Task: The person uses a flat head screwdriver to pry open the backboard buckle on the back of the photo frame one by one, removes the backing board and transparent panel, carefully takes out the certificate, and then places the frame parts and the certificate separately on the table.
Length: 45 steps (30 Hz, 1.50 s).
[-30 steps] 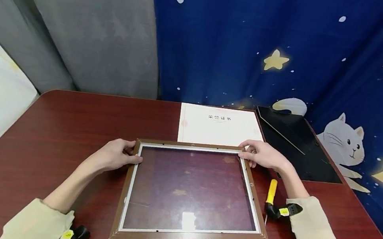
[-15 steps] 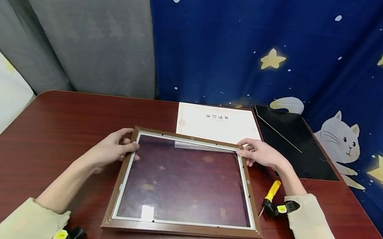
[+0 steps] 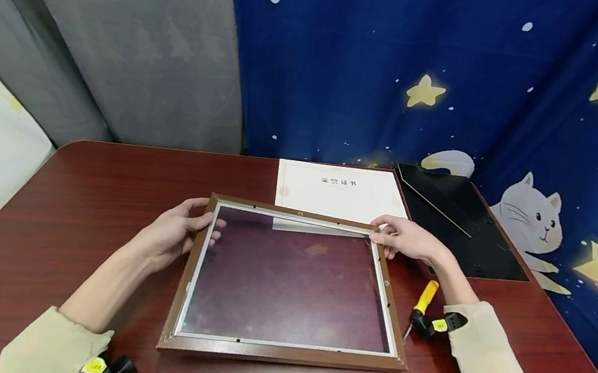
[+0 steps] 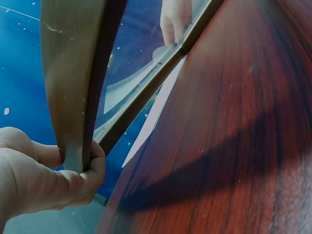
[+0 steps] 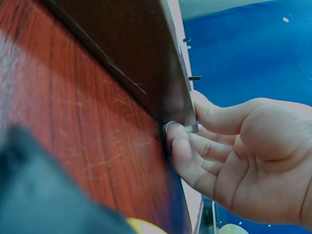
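Observation:
A brown picture frame [image 3: 284, 353] with a white inner lip and a clear pane [image 3: 286, 291] is held over the near middle of the table. My left hand [image 3: 172, 233] grips its far left corner, thumb on top; its fingertips show through the pane from below. That corner is raised off the table, as the left wrist view of the frame [image 4: 73, 73] shows. At the far right corner my right hand [image 3: 407, 238] pinches the frame between thumb and fingers. Small metal tabs [image 5: 195, 78] stick out along the inner edge in the right wrist view.
Behind the frame lies a white certificate sheet [image 3: 339, 198] with printed characters, partly seen through the pane. A black backing board [image 3: 471, 245] lies at the back right. A yellow-handled screwdriver [image 3: 427, 294] rests beside the right wrist. Curtains hang beyond the table's far edge [image 3: 169, 149].
The frame's left side has risen and moved slightly left and away. My left fingers have reached further under the pane. The right hand has kept its hold on its corner.

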Available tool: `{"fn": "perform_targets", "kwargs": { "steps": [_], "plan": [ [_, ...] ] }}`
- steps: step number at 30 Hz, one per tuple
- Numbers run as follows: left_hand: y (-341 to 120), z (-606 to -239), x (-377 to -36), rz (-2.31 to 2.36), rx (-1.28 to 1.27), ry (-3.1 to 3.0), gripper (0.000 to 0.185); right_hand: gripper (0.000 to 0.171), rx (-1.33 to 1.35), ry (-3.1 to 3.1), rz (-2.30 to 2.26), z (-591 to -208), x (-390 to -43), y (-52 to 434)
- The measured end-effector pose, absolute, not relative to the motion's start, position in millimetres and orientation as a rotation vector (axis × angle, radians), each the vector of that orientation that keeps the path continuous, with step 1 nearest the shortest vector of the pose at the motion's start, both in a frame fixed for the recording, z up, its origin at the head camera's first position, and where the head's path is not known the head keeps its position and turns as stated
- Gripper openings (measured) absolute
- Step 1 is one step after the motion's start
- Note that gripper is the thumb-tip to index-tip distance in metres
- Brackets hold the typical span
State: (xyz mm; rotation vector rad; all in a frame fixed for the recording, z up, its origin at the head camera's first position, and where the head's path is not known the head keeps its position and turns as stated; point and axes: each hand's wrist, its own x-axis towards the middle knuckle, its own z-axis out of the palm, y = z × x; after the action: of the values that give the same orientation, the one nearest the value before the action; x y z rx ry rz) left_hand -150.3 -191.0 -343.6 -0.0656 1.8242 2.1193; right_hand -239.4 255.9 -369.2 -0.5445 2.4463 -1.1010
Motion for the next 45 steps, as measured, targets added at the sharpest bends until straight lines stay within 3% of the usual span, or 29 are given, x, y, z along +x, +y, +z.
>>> {"fn": "perform_targets", "kwargs": {
  "steps": [17, 23, 29, 35, 45],
  "plan": [
    [-195, -348, -153, 2.122, -0.036, 1.779, 0.082, 0.04, -0.556, 2.446, -1.097, -369, -240, 256],
    [-200, -353, -154, 1.828, 0.082, 2.082, 0.074, 0.04, -0.553, 2.433, -1.11, -369, -241, 255],
    [-201, -351, -153, 1.491, 0.113, 2.422, 0.081, 0.04, -0.546, 2.432, -1.116, -369, -240, 254],
    [-199, -356, -154, 1.462, 0.167, 2.457, 0.074, 0.04, -0.534, 2.441, -1.113, -369, -241, 253],
    [-199, -357, -154, 1.376, 0.199, 2.483, 0.08, 0.039, -0.524, 2.439, -1.121, -369, -240, 253]
  ]
}}
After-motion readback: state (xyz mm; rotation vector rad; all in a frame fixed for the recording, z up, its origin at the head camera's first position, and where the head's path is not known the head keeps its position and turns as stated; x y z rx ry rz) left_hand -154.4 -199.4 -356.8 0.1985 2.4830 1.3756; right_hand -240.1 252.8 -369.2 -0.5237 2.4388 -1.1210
